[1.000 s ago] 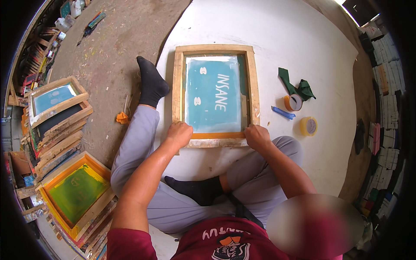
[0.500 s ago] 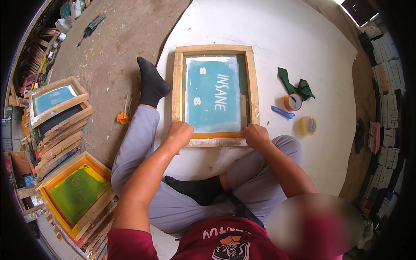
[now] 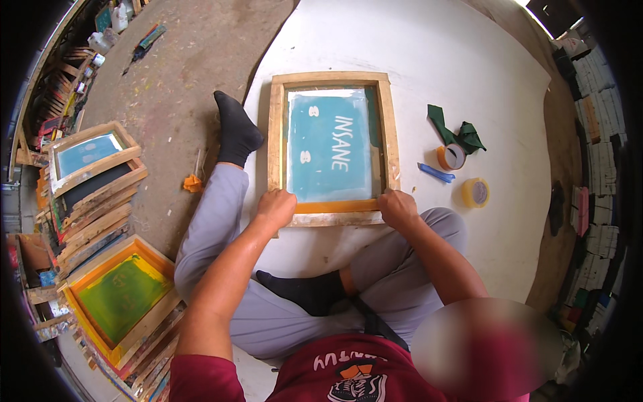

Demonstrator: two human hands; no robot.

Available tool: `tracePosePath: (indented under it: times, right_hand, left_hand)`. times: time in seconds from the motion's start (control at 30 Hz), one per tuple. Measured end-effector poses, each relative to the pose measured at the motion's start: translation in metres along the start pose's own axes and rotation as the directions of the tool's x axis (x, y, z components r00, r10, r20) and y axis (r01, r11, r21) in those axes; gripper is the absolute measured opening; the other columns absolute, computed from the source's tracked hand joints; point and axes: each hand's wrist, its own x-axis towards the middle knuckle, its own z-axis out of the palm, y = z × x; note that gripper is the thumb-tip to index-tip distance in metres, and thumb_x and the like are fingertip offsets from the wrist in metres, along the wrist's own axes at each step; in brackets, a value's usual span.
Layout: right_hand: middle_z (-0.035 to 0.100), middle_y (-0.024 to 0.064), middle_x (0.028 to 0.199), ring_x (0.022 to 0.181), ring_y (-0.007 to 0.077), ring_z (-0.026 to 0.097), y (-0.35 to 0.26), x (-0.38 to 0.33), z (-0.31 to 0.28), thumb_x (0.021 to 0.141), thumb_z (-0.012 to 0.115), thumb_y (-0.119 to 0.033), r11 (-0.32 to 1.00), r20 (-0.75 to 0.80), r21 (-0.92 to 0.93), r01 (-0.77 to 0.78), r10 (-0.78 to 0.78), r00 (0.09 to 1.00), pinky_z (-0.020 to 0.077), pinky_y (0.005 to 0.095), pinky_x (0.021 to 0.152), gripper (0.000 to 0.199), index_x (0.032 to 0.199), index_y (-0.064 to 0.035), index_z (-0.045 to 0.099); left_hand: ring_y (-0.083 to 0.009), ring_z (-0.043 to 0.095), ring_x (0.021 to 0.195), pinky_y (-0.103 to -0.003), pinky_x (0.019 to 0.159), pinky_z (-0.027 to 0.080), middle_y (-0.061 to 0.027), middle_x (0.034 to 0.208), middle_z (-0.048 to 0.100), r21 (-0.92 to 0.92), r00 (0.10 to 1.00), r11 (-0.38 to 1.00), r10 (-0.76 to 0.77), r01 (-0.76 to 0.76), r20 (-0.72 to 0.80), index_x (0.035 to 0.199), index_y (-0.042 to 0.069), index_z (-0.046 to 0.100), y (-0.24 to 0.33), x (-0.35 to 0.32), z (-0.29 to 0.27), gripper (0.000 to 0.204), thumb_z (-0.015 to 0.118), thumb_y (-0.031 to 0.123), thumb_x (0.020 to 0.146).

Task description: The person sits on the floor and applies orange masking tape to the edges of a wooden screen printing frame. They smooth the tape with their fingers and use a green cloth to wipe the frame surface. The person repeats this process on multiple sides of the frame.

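In front of me a wooden-framed printing screen [image 3: 328,181] rests on the white sheet, its teal mesh carrying pale lettering and small pale shapes. My left hand [image 3: 276,206] is closed round the near left corner of the frame. At the near right corner my right hand [image 3: 398,208] grips the same frame. To the right of it lie a blue craft-knife-like tool [image 3: 437,173], a roll of tape with an orange core [image 3: 451,157], a yellowish tape roll [image 3: 475,192] and a crumpled dark green cloth strip [image 3: 471,137].
Stacked wooden screens [image 3: 94,161] stand on my left, with a yellow-green screen [image 3: 124,295] nearer me. An orange scrap [image 3: 193,183] lies on the brown floor. My outstretched foot [image 3: 236,130] is beside the frame's left edge. White stacked blocks [image 3: 599,241] line the far right.
Both hands keep their hold on the frame. The whole view has shifted very slightly, and the frame shows no clear movement on the sheet.
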Motion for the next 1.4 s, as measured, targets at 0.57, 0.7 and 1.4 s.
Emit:
tracePosePath:
  times: [0.57,0.7,1.4]
  right_hand:
    - [0.077,0.0127,0.091,0.09,0.0312,0.078,-0.004,0.007,0.009,0.091,0.065,-0.013,0.996,0.062,-0.082,0.021,-0.016,0.998,0.0629,0.0425,0.072,0.017,0.088,-0.0101,0.081]
    - [0.077,0.0117,0.09,0.089,0.03,0.079,-0.004,0.008,0.009,0.091,0.065,-0.014,0.995,0.073,-0.097,0.029,-0.022,0.997,0.0626,0.042,0.071,0.017,0.088,-0.0111,0.081]
    - [0.078,0.0101,0.09,0.089,0.0282,0.079,-0.009,0.01,0.0,0.092,0.066,-0.014,0.989,0.138,-0.142,0.039,-0.019,0.99,0.0632,0.0402,0.069,0.016,0.09,-0.0127,0.082]
  left_hand:
    - [-0.0382,0.075,0.095,-0.048,0.082,0.061,-0.0209,0.095,0.077,-0.008,0.998,0.999,-0.039,0.04,0.039,0.088,0.003,0.079,0.003,0.006,0.005,0.014,0.067,0.0,0.081]
    - [-0.0381,0.076,0.094,-0.048,0.082,0.06,-0.0208,0.095,0.077,-0.011,0.998,0.999,-0.041,0.042,0.044,0.088,0.004,0.079,0.003,0.008,0.006,0.014,0.068,0.0,0.081]
    - [-0.0381,0.075,0.097,-0.048,0.083,0.06,-0.0202,0.098,0.077,-0.024,0.995,0.998,-0.062,0.064,0.076,0.089,0.004,0.079,0.001,0.011,0.006,0.014,0.067,0.001,0.083]
